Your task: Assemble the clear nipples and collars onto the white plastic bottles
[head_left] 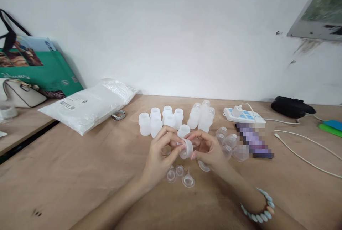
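Both hands meet over the table around a translucent bottle collar ring [188,149], tilted on its side. My left hand [162,148] pinches its left edge with thumb and fingers, and my right hand [210,147] grips the right side. Something clear sits inside the ring, perhaps a nipple; the fingers partly cover it. Just below lie several clear silicone nipples [188,181]. A curved clear piece [204,166] shows under my right hand. Behind the hands stand several frosted white baby bottles [145,124], one bottle [184,130] close to the fingertips.
Several bottles with clear domed tops [205,116] stand farther back. Clear domed caps [230,141] lie right, beside a phone [253,141]. A power strip [244,115], cable [301,157] and black case [292,107] are beyond. A white plastic package [89,103] and watch [118,116] lie left.
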A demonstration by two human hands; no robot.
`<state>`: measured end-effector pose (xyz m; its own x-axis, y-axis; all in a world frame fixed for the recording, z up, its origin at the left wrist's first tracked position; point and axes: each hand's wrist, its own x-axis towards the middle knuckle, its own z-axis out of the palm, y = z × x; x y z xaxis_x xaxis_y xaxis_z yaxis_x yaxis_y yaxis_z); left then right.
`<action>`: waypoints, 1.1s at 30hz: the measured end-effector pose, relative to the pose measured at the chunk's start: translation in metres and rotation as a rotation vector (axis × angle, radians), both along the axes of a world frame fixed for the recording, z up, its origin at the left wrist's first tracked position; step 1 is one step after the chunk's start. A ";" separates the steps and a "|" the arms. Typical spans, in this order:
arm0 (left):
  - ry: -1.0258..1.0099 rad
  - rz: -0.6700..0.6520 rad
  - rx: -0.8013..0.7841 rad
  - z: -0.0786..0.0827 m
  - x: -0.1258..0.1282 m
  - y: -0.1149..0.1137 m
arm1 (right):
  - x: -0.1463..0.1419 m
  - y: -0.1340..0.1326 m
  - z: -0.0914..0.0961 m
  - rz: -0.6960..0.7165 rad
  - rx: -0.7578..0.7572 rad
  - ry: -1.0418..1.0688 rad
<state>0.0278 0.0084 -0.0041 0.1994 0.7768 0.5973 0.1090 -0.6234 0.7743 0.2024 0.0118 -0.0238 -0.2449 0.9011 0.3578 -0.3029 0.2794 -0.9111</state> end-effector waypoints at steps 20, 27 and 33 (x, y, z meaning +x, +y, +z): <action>-0.270 -0.286 -0.621 0.006 0.006 0.007 | 0.004 0.000 0.001 -0.176 0.246 -0.413; -0.262 -0.275 -0.702 0.007 0.006 0.009 | 0.008 -0.003 -0.001 -0.280 0.434 -0.711; -0.204 -0.293 -0.727 0.006 0.004 0.010 | 0.009 -0.004 0.003 -0.282 0.526 -0.805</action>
<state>0.0317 0.0189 0.0018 0.3970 0.9178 0.0098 -0.1681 0.0622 0.9838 0.2111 0.0079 -0.0207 -0.3909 0.7383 0.5496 0.4890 0.6724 -0.5556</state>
